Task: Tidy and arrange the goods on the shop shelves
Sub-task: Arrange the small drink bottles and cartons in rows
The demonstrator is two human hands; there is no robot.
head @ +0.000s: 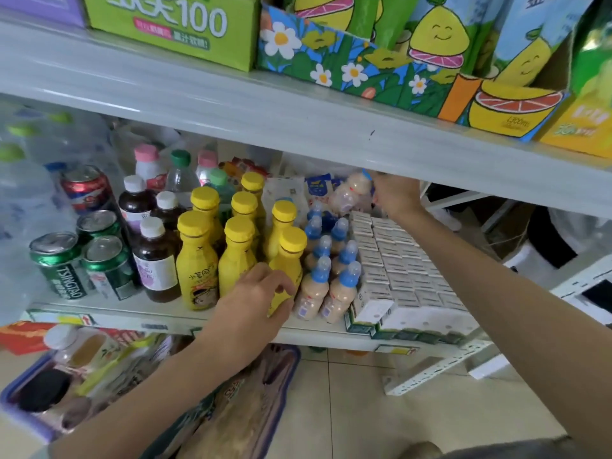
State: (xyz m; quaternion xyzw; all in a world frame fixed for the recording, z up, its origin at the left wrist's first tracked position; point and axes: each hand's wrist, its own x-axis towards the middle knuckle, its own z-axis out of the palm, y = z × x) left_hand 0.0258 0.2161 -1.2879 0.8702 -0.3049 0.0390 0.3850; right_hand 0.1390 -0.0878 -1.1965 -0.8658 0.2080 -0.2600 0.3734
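The right hand [395,193] reaches deep under the upper shelf [231,104] and grips a small blue-capped milk drink bottle [347,195] by its neck and cap end, fingers curled round it. The bottle is tilted in the air above the back of the double row of matching bottles [314,293], which stands on the lower shelf [165,314] between the yellow bottles and the block of white cartons [397,260]. The left hand [255,301] is at the shelf's front edge, fingers wrapped round the lower body of the front yellow-capped bottle [288,260], apparently steadying it. The little bottle looks like thin, smooth plastic, light even when full, and narrow at the base, so it would probably topple easily and knock its neighbours over like skittles. The waist below the cap seems the surest place to hold it, since the rounded belly is slick and the gap at the back is tight. The yellow bottle looks heavier and stiffer and is best taken round its body. Headroom under the upper shelf is slight, so setting the small bottle upright calls for a low, careful tilt.
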